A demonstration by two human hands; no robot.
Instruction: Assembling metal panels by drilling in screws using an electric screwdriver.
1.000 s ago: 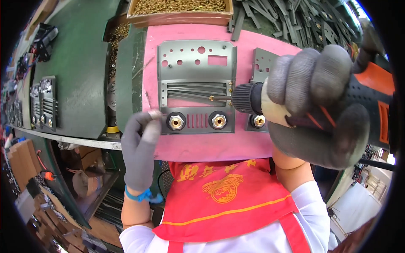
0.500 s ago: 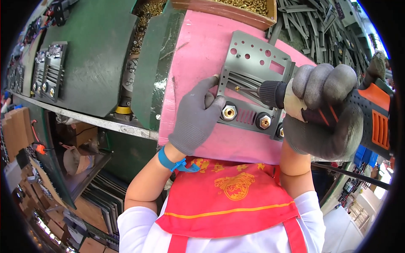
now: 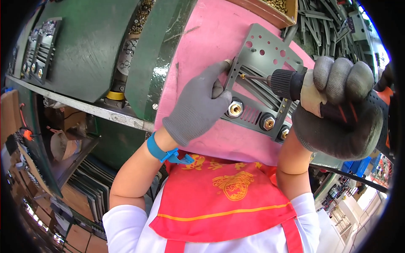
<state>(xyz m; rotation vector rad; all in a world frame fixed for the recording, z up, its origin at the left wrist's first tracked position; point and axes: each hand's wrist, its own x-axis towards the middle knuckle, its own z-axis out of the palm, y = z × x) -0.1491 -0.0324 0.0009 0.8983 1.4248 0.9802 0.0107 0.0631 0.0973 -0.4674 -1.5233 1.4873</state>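
Two brass fittings (image 3: 235,109) sat mounted; left hand (image 3: 196,105) pinched the panel (image 3: 269,41), right hand (image 3: 346,128) clasped the drill (image 3: 284,83), its screw (image 3: 242,76) apparently undriven.

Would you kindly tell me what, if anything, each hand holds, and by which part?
Right hand: the power driver, around its body behind the black collar. Left hand: the grey metal panel, by its left edge.

From here I count two gloved hands (image 3: 196,105) (image 3: 339,114), one power drill (image 3: 287,84), three hex fittings (image 3: 235,109) (image 3: 268,122) (image 3: 284,133), one blue wristband (image 3: 157,148), one red apron (image 3: 228,206); the grey strips (image 3: 321,26) overlap beyond my counting.
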